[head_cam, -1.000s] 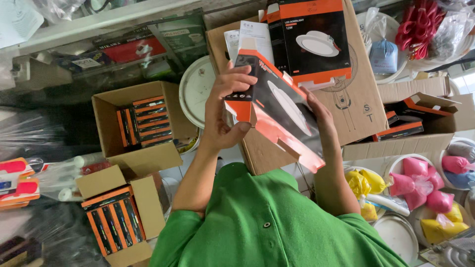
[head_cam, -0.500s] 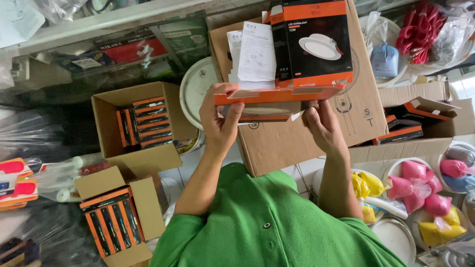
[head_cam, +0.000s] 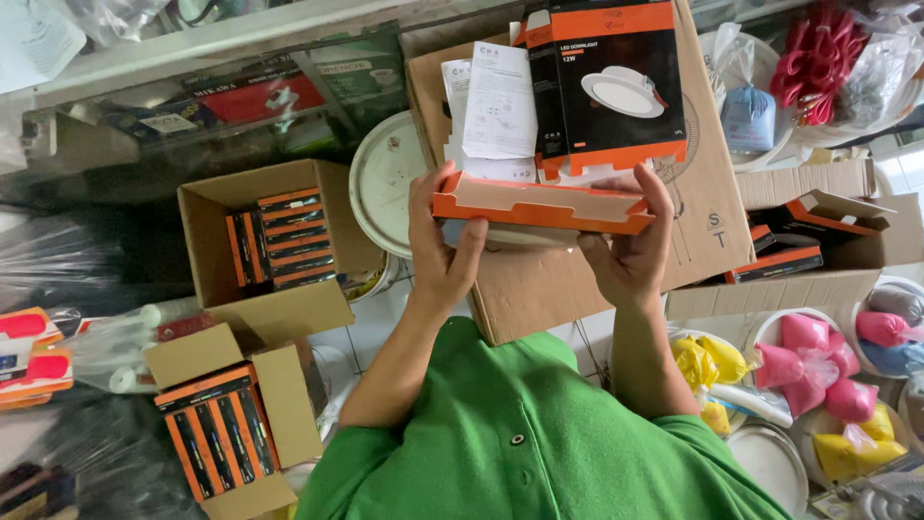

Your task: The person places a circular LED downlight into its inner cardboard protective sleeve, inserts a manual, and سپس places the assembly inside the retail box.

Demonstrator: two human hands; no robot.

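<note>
Orange-black downlight box (head_cam: 539, 204), flap open, is pinched betw. left hand (head_cam: 445, 252) & right hand (head_cam: 630, 252) over big carton (head_cam: 577, 279). Risk: lamp could slide out w/ box tilted; leaflet (head_cam: 499, 101) near.

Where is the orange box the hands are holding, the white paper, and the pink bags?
orange box (head_cam: 544, 204): head view, on its open flap.
white paper (head_cam: 500, 101): head view, middle of the sheet, on the big carton.
pink bags (head_cam: 804, 349): head view, on one bag in the bowl at right.
</note>
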